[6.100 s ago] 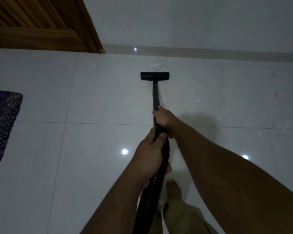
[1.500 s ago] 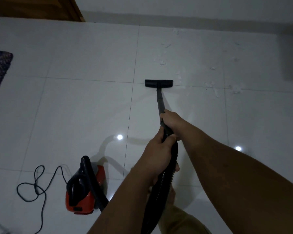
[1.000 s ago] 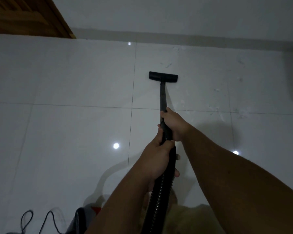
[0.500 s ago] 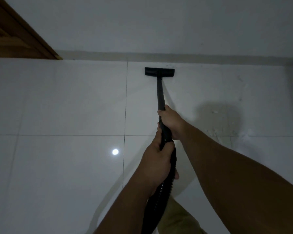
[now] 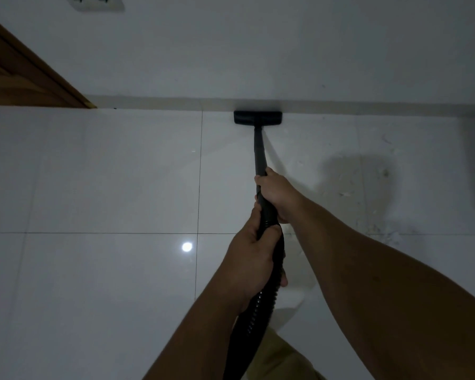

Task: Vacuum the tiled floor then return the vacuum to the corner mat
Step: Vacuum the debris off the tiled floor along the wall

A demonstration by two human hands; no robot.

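Note:
The black vacuum floor head [image 5: 257, 117] lies flat on the white tiled floor [image 5: 115, 171], touching the skirting at the foot of the wall. Its black wand [image 5: 259, 150] runs back toward me. My right hand [image 5: 274, 192] grips the wand higher up. My left hand [image 5: 251, 260] grips it just behind, where the ribbed black hose [image 5: 254, 322] starts. The vacuum body and the corner mat are out of view.
A white wall [image 5: 258, 50] with a pale skirting strip [image 5: 154, 103] closes the far side. A wooden door [image 5: 17, 75] stands at the upper left, and a wall socket [image 5: 95, 1] shows at the top. Light debris specks [image 5: 379, 187] lie on the tiles to the right.
The floor head has been pushed forward from mid-tile to the skirting. My view has tilted up toward the wall, so the red vacuum body, its cord and the mat have dropped out of view.

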